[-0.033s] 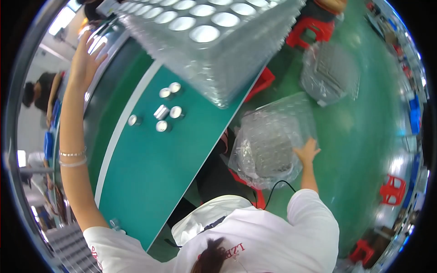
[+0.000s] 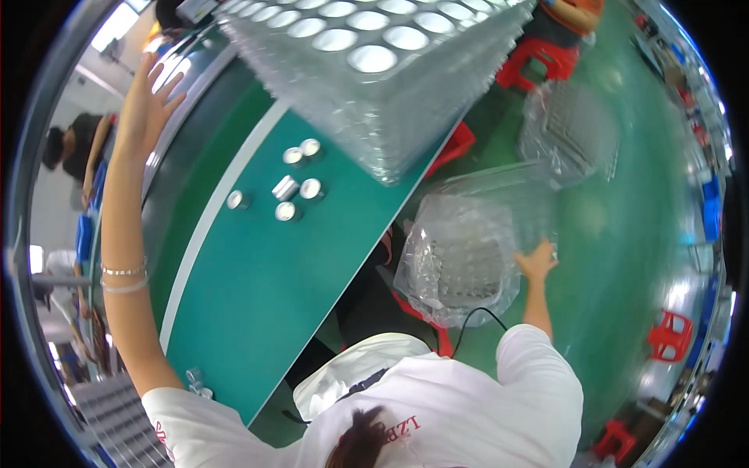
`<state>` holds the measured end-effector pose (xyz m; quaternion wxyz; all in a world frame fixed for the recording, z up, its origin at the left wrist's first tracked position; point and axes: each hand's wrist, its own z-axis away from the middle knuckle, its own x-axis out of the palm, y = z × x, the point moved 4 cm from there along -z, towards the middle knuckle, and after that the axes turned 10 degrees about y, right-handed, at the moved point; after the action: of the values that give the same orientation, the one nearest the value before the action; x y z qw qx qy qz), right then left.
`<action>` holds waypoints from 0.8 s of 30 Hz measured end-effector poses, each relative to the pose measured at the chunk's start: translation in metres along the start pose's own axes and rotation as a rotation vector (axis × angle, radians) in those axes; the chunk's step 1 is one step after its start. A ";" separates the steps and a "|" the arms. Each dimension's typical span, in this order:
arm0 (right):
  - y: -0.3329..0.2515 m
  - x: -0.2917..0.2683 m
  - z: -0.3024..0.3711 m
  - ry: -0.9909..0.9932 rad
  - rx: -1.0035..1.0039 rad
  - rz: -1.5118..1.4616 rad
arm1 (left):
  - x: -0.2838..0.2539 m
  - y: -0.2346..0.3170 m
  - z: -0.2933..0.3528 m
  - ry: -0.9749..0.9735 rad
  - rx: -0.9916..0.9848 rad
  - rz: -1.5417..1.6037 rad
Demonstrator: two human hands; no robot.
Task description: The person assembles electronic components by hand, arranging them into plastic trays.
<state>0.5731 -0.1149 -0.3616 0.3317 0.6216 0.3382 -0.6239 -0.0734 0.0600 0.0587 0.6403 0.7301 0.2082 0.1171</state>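
Observation:
My left hand (image 2: 150, 109) is raised beyond the far edge of the green table, fingers spread and holding nothing. Low on the right, my right hand (image 2: 537, 261) pinches the edge of a clear plastic tray (image 2: 534, 207), partly blurred, its fingertips hard to make out. Beneath and left of that tray is a stack of similar trays (image 2: 468, 269) inside a clear plastic bag (image 2: 412, 274). On the green table (image 2: 257, 265) stand several small silver cylinders (image 2: 311, 189), one lying on its side. A tall stack of clear trays (image 2: 382, 117) with round pockets rises at the table's far end.
Another bagged tray stack (image 2: 566, 129) lies farther off on the right. Red stools (image 2: 538, 62) stand around, one more (image 2: 670, 335) at the far right. A black cable (image 2: 468, 316) loops near my right arm. A co-worker (image 2: 82, 148) is at the left.
My right hand and the clear plastic tray have shifted slightly right relative to the bagged stack. The whole view has moved a little; my left hand stays raised and spread.

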 end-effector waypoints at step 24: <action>-0.401 -0.482 0.286 0.865 -1.972 -0.551 | -0.205 0.056 0.391 0.262 0.774 -0.803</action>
<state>0.0846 -0.1358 0.1241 0.3846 0.1544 0.9000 0.1354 -0.0755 -0.3851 0.0736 0.2891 0.7544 0.5747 -0.1306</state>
